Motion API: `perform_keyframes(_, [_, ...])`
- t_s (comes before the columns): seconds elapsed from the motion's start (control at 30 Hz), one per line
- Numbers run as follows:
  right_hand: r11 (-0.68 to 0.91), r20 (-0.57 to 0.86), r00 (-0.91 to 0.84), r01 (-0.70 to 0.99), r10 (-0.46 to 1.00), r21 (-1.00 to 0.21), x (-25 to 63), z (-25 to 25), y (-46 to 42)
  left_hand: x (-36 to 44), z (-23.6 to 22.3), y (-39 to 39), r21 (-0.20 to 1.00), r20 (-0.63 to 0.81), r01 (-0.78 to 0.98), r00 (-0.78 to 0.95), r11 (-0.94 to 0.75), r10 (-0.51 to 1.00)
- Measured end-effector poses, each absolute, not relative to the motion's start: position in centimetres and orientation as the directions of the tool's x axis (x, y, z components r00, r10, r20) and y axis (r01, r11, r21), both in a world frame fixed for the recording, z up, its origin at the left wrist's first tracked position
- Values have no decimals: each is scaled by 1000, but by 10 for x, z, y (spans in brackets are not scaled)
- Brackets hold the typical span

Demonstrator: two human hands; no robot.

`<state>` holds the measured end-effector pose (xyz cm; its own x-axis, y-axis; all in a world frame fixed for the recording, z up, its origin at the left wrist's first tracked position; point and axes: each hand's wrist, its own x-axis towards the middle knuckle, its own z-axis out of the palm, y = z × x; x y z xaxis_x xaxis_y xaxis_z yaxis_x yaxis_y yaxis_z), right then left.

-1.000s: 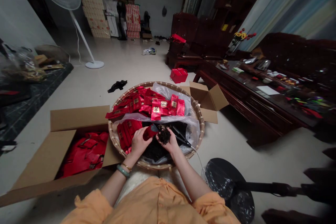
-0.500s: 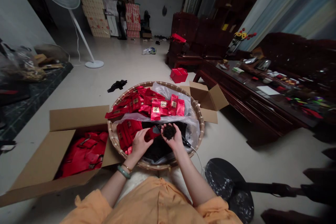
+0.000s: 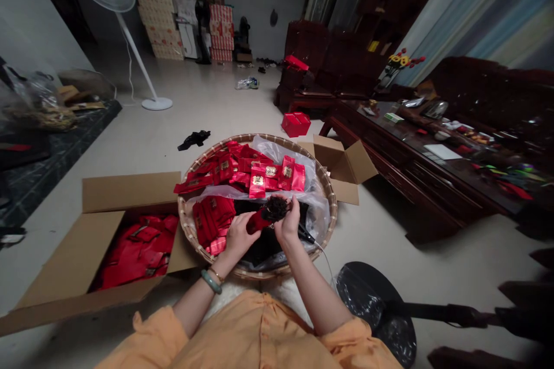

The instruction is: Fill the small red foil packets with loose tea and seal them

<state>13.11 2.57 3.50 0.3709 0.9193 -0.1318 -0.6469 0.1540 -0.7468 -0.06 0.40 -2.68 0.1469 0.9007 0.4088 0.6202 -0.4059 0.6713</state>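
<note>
My left hand is closed around a small red pouch, tilted with its mouth toward the right. At that mouth my right hand cups a clump of dark, dry tea leaves; some leaves lie across the opening. Both hands are over a round woven bamboo basket lined with clear plastic. Below them is a dark mass, probably more leaves. Flat red pouches are stacked at the basket's left. Filled-looking red packets with gold labels lie along its far side.
An open carton of red pouches stands left of the basket. Another open carton is behind it at right. A black handled tool with a white cord rests at the basket's right edge. A black round base stands on the floor.
My right hand has turned and brought the tea leaves from its open palm up against the pouch mouth. The left hand has moved slightly right with the pouch.
</note>
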Motion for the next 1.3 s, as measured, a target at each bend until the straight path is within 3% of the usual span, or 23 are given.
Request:
perform_keyframes(0.43, [202,47,416,-338,908,-919,129,26,17,2,-37,4,668,421,626,129,-403,898])
perform_keyframes(0.63, [200,149,315,-136,937,-970,129,24,10,2,-39,4,665,414,636,123,-392,902])
perform_keyframes(1.17, [199,153,326,-110,933,-974,131,20,32,6,-41,1,557,461,671,240,-489,854])
perform_keyframes(1.3, [221,136,294,-280,946,-934,135,26,34,6,-44,3,585,466,664,196,-466,863])
